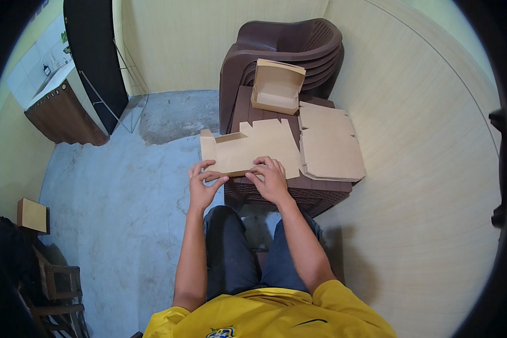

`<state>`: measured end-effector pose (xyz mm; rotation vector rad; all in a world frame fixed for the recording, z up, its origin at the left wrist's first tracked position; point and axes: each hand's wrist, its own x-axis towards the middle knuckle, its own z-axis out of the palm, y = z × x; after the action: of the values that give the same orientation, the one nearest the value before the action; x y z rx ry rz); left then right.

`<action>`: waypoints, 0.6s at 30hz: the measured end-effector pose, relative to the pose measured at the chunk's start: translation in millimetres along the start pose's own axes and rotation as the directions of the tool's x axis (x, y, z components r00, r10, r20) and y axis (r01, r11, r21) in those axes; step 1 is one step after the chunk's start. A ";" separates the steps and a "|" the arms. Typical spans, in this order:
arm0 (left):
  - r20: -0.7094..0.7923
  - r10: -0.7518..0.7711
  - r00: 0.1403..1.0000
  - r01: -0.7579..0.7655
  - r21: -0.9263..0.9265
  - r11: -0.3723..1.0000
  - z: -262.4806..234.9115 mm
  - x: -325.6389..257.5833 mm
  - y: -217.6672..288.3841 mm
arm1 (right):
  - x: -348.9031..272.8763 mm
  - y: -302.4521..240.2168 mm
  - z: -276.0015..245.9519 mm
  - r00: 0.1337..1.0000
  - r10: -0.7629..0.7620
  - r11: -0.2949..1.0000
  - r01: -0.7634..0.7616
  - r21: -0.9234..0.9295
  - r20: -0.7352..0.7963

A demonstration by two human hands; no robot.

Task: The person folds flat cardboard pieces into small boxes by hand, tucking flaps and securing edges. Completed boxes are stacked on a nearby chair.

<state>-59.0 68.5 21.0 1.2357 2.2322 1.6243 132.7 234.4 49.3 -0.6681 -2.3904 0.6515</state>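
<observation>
step: folding the near edge of the flat carton blank (253, 147) on the brown tabletop (321, 188)
left hand (203, 183): pinching the blank's edge
right hand (271, 179): pinching the same edge
next, likely: crease the flap upright

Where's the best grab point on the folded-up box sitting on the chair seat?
Take the folded box by its two short side walls, coming from above and the near side. The lid stands open at the back and the tray faces up, so the walls are exposed. Both hands are on the flat blank.
</observation>
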 end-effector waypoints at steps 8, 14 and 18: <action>-0.170 -0.183 0.968 0.123 -0.316 0.941 33.5 -9.6 -3.4 | 12.6 -2.2 8.4 0.985 0.170 0.980 -0.168 -0.107 0.008; -0.351 -0.305 0.885 0.219 -0.265 0.939 54.0 -21.1 6.2 | 16.2 -9.3 14.5 0.971 0.222 0.965 -0.232 -0.122 -0.089; -0.312 -0.469 0.826 0.159 -0.669 0.726 72.9 -23.2 5.5 | 16.3 -11.8 13.3 0.970 0.223 0.965 -0.234 -0.122 -0.100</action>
<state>-2.5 107.8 -13.1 0.2693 1.6868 2.3837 109.0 231.1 52.8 -1.0203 -2.3120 0.5475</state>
